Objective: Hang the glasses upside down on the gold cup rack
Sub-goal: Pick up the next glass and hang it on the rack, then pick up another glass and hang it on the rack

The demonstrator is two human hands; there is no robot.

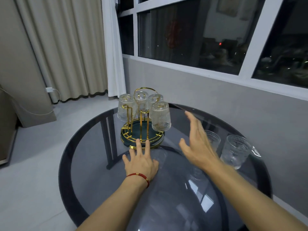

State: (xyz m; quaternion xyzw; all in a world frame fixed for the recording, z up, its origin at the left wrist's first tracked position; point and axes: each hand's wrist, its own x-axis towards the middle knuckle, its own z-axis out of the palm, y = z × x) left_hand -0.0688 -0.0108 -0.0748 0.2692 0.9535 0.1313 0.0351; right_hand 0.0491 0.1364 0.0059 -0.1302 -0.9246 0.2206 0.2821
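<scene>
The gold cup rack with a dark green round base stands on the far left part of the glass table. Several clear patterned glasses hang upside down on it, the nearest one at its right side. Two more glasses stand upright on the table at the right: one in full view, one partly hidden behind my right hand. My left hand lies flat on the table, its fingertips touching the rack's base. My right hand hovers open above the table, between the rack and the upright glasses, holding nothing.
The round smoked-glass table has a dark rim and dark legs showing through. A grey wall with a dark window runs behind at the right. Curtains and a tiled floor lie to the left, with a charger cable by the wall.
</scene>
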